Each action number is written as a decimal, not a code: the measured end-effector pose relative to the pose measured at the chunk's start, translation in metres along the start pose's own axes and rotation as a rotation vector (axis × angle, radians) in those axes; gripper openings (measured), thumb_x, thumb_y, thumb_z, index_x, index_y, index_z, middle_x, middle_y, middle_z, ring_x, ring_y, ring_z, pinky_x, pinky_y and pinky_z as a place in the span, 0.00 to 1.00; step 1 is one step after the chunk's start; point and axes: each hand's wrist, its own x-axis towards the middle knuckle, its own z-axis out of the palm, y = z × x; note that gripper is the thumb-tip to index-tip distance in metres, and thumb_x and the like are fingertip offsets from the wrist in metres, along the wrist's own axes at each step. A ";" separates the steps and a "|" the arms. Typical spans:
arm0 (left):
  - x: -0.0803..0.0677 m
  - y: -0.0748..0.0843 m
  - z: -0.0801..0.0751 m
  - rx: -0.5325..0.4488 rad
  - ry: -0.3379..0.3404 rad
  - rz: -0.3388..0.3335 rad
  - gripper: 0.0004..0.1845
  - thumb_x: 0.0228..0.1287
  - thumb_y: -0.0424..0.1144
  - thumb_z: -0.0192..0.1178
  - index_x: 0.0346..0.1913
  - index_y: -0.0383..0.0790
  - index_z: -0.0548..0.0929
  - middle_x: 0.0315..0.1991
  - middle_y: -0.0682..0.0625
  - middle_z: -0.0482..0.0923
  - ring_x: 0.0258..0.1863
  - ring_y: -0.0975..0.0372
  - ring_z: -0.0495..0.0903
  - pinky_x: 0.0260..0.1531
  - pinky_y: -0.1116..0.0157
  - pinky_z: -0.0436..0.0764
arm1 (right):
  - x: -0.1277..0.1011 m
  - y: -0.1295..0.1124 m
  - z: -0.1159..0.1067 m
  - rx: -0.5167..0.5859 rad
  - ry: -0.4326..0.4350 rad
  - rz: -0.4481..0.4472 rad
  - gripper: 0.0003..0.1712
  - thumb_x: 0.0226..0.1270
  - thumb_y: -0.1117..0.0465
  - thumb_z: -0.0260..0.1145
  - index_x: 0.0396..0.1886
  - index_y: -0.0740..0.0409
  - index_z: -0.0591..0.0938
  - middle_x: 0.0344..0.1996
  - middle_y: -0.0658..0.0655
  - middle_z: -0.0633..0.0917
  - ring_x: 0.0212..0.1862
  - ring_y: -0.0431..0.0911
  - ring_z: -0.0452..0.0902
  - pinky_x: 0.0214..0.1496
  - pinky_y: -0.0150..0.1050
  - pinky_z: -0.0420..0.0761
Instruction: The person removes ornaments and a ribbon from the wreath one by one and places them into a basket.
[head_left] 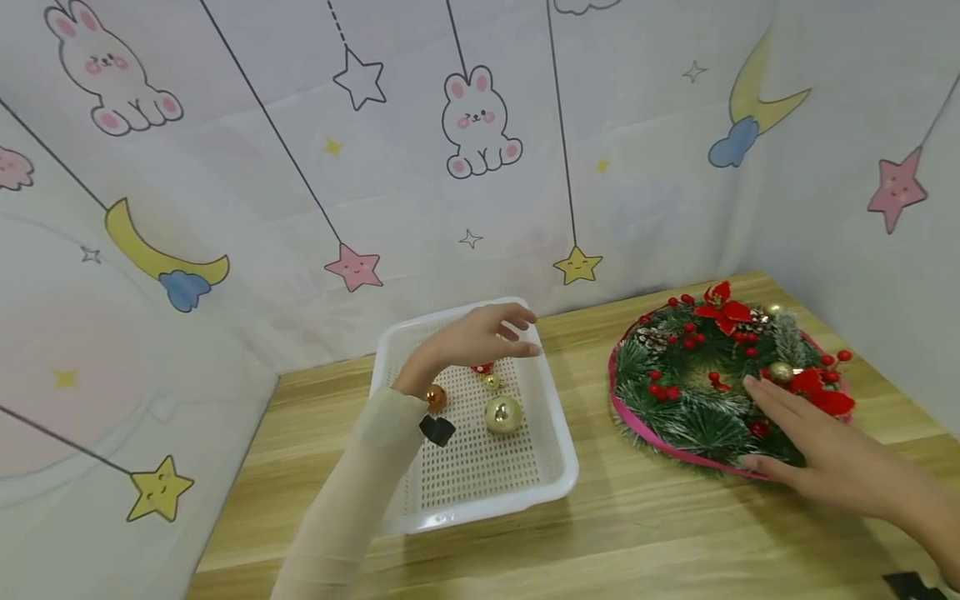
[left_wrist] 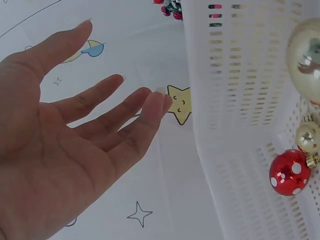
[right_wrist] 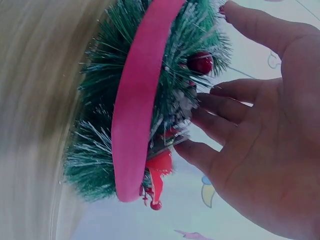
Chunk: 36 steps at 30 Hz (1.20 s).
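Note:
A white perforated tray (head_left: 551, 467) sits on the wooden table and holds a big gold bauble (head_left: 503, 414), a small gold one (head_left: 492, 382), an orange one (head_left: 435, 397) and a red white-dotted one (left_wrist: 289, 172). My left hand (head_left: 487, 333) hovers over the tray's far end, fingers straight, holding nothing. At the right lies a green Christmas wreath (head_left: 675, 392) with red berries, red flowers and a pink rim (right_wrist: 137, 100). My right hand (head_left: 795, 433) lies flat on the wreath's near right side, fingers spread and touching the needles.
Cloth walls printed with rabbits, stars and moons enclose the table at the back (head_left: 480, 167), left and right. Bare wood (head_left: 600, 533) shows between the tray and the wreath and along the near edge.

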 end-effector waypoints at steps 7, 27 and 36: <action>0.024 0.017 0.002 -0.035 0.009 0.040 0.29 0.75 0.50 0.65 0.73 0.44 0.74 0.71 0.47 0.77 0.68 0.53 0.80 0.68 0.54 0.80 | -0.009 0.000 -0.006 0.018 0.056 -0.004 0.65 0.69 0.42 0.73 0.88 0.56 0.41 0.80 0.78 0.58 0.63 0.78 0.77 0.54 0.73 0.79; 0.098 0.035 0.024 -0.454 0.083 0.014 0.27 0.78 0.47 0.61 0.73 0.41 0.75 0.71 0.41 0.77 0.59 0.52 0.86 0.62 0.58 0.85 | -0.015 0.001 -0.017 0.050 0.084 0.240 0.64 0.79 0.39 0.62 0.77 0.87 0.38 0.69 0.98 0.49 0.67 0.91 0.51 0.62 0.84 0.61; 0.127 0.047 0.051 -0.524 0.031 -0.040 0.27 0.79 0.45 0.61 0.73 0.37 0.74 0.74 0.39 0.73 0.67 0.46 0.80 0.67 0.52 0.82 | -0.011 0.000 -0.013 0.060 0.009 0.291 0.60 0.81 0.39 0.58 0.67 0.98 0.50 0.63 1.02 0.50 0.52 0.89 0.71 0.49 0.74 0.79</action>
